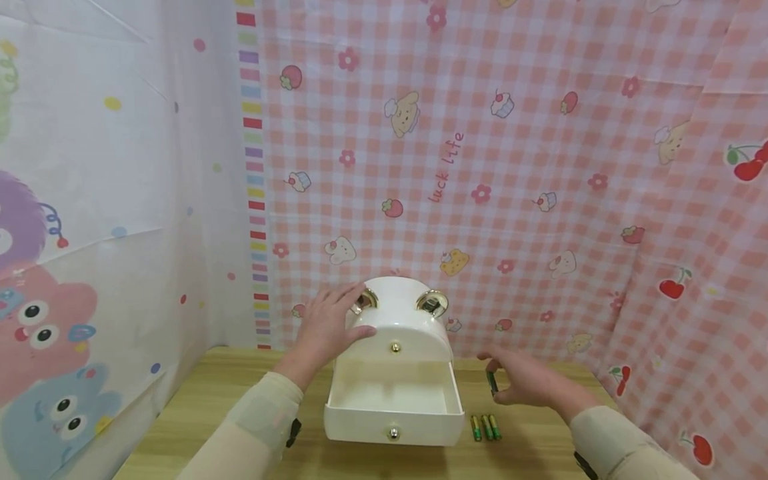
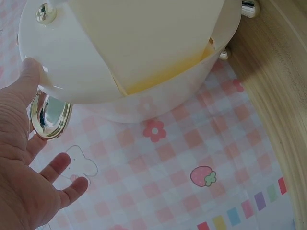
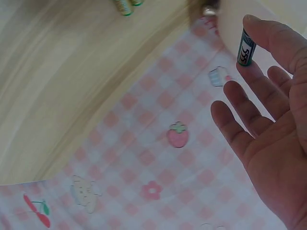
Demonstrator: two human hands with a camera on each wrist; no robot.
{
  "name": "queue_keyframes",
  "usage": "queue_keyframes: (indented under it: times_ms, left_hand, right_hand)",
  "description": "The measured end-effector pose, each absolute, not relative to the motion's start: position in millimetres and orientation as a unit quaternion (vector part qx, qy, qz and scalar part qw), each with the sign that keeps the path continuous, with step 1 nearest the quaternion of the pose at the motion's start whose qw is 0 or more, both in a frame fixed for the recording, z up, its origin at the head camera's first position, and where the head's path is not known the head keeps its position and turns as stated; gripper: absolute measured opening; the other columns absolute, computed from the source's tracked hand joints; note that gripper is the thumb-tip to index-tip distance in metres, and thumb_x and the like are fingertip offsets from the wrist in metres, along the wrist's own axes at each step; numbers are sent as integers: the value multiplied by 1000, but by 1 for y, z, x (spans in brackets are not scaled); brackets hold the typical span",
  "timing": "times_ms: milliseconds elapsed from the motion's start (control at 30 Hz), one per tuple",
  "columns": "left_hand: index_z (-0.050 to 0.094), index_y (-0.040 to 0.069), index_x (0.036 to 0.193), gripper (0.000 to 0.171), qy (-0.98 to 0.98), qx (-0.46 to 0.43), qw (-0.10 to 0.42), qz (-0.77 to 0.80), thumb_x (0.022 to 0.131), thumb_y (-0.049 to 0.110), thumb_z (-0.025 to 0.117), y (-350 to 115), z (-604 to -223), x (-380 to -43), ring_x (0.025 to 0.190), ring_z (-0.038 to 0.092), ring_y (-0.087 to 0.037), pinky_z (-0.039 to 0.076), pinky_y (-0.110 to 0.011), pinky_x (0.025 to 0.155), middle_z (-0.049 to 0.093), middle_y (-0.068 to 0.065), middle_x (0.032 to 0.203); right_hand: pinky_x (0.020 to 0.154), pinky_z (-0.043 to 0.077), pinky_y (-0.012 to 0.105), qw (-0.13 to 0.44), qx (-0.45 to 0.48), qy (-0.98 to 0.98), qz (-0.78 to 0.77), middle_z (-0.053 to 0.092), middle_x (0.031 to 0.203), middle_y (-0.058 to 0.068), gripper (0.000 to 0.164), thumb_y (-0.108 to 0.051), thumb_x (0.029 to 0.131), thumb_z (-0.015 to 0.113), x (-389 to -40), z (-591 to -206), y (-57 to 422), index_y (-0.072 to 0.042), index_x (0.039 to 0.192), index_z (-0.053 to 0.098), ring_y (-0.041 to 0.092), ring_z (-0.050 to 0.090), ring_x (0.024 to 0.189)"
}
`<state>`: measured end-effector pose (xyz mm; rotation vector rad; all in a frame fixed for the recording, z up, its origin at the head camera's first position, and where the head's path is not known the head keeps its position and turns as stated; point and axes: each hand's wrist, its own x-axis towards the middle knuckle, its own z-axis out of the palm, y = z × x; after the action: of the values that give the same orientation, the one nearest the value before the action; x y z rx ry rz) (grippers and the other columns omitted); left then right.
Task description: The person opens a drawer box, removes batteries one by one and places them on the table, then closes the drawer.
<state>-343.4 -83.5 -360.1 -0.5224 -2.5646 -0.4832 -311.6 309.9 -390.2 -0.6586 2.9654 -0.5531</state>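
Note:
A white storage box [image 1: 414,337] with a rounded top, gold-rimmed eye shapes and gold knobs stands on the table, its lower drawer [image 1: 360,425] pulled out and bare inside. My left hand [image 1: 324,321] rests at the box's upper left, thumb against the white shell and fingers spread beside the gold-rimmed eye [image 2: 50,115]. To the right of the box, my right hand [image 1: 531,379] pinches a dark green battery [image 3: 246,48] end to end between thumb and index finger, held above the table. The other fingers of that hand are spread apart.
Three green and gold batteries [image 1: 487,428] lie on the wooden table [image 1: 270,460], just right of the drawer front. A pink checked cloth [image 1: 516,220] hangs close behind the box, and a white printed cloth [image 1: 138,280] hangs on the left.

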Motion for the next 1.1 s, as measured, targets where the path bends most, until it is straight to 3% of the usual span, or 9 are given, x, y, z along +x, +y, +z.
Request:
queue_keyframes:
  times_ms: [267,1100]
  left_hand:
    - [48,19,162,91,-936,-190,235,-179,88,57,82,-83,-359,-342,146,50,-40,42,-68,119,51,-8,165]
    - [47,20,163,90,-939,-185,231,-175,89,58,81,-83,-358,-340,148,49,-39,42,-70,118,50,-6,166]
  right_hand:
    - [101,60,59,38,-183,964,-190,75,125,12,73,-7,73,95,-315,-406,323,-9,138,64,35,71,116]
    - [91,61,62,45,-240,949,-197,76,115,21,65,7,71,89,-317,-464,345,0,131,63,42,73,107]
